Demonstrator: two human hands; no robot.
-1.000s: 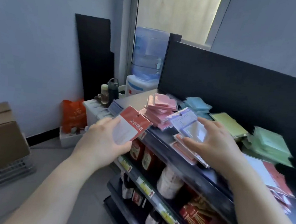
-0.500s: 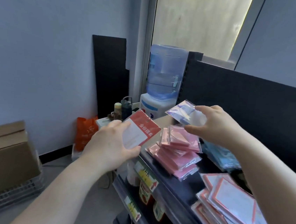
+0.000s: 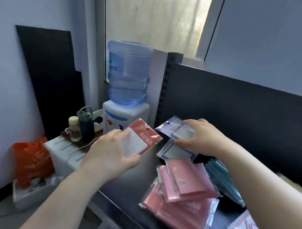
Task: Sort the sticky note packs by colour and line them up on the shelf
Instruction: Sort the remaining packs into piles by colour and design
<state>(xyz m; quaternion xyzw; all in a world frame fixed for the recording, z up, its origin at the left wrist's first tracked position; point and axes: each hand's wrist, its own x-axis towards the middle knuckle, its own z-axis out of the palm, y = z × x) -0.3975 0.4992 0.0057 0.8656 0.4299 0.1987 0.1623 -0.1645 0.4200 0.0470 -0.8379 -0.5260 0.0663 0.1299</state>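
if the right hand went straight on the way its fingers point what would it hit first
Probably the red pack in the left hand: the right hand, gripping a purple pack, points left toward it. Depth is unclear, so it might pass behind it toward the water dispenser.

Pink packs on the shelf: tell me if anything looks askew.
Yes. The pink packs lie in a loose heap on the shelf, fanned at different angles, with the upper ones overhanging the lower. They are not squared into a line.
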